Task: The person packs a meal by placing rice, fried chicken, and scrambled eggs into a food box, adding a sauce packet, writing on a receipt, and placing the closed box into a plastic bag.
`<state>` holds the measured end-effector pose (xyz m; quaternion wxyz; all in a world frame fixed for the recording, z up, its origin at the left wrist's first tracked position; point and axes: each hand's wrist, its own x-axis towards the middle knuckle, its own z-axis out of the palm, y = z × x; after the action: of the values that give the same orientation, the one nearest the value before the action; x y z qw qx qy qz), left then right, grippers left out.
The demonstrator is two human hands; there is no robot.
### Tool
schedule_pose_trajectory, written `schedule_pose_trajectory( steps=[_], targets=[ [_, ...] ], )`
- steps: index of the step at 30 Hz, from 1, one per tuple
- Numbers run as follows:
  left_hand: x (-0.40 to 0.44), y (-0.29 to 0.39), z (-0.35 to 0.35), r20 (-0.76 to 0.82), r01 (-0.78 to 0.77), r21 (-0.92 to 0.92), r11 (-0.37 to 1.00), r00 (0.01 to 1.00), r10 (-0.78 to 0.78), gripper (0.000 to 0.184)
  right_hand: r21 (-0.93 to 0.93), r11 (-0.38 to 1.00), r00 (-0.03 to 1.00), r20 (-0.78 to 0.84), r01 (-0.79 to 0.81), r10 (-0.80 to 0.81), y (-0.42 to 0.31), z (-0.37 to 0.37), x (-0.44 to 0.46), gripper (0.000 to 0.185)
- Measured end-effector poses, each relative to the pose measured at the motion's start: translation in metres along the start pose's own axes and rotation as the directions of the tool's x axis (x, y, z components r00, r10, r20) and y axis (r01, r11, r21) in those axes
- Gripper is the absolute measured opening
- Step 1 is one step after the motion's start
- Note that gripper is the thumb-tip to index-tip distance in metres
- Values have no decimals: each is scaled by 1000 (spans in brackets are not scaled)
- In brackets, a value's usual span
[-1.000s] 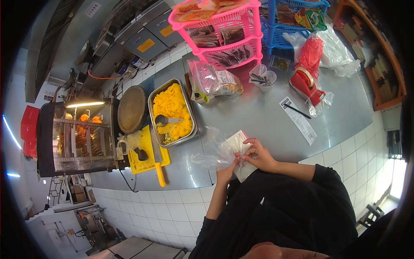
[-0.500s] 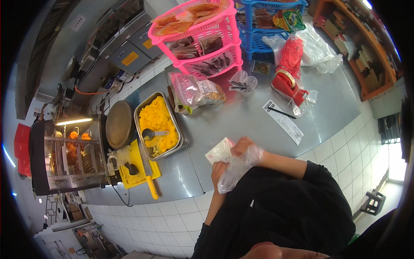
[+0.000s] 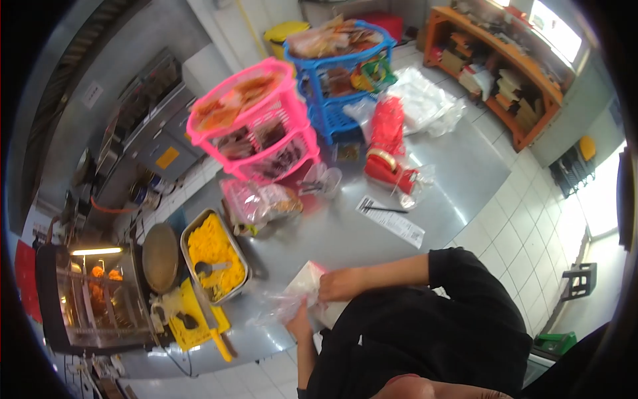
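A thin clear plastic bag (image 3: pixel 282 307) is stretched out to the left over the steel table's near edge, blurred by motion. My left hand (image 3: pixel 300 322) grips it from below, thumb up. My right hand (image 3: pixel 340 284) is closed with its curled fingers at the bag's right edge. Beneath and behind the right hand lies a white flat-sided paper item with a pinkish edge (image 3: pixel 308 271); the hand and bag cover part of it, so its kind is unclear. Up and left stands a metal tray of yellow food (image 3: pixel 211 249) with a scoop (image 3: pixel 211 267) in it.
A yellow cutting board (image 3: pixel 189 319) and knife (image 3: pixel 220 342) lie by a lit food warmer (image 3: pixel 100 292). Bagged bread (image 3: pixel 262 201), a pink basket rack (image 3: pixel 256 120), a blue rack (image 3: pixel 339 80), a red bagged bundle (image 3: pixel 389 126) and a paper slip (image 3: pixel 392 223) stand or lie beyond.
The view has shifted, showing more of the room. The plastic bag, earlier bunched near my body, now spreads out to the left. My right hand has moved over the white item.
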<state>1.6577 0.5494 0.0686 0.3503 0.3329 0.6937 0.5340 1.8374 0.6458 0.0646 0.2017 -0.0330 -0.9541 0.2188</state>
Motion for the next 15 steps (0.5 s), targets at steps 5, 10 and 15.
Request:
schedule_pose_trajectory(
  steps=[5, 10, 15],
  targets=[
    [28, 16, -9, -57, -190, -25, 981, 980, 189, 31, 190, 981, 999, -41, 27, -20, -12, -4, -6, 7],
    [73, -11, -35, -205, -296, 172, 940, 922, 328, 38, 172, 983, 996, -61, -61, 73, -21, -7, -61, 9],
    [25, 56, -25, -192, -315, 423, 850, 885, 424, 64, -47, 896, 852, -332, -442, 403, -18, -27, -197, 18]
  ],
)
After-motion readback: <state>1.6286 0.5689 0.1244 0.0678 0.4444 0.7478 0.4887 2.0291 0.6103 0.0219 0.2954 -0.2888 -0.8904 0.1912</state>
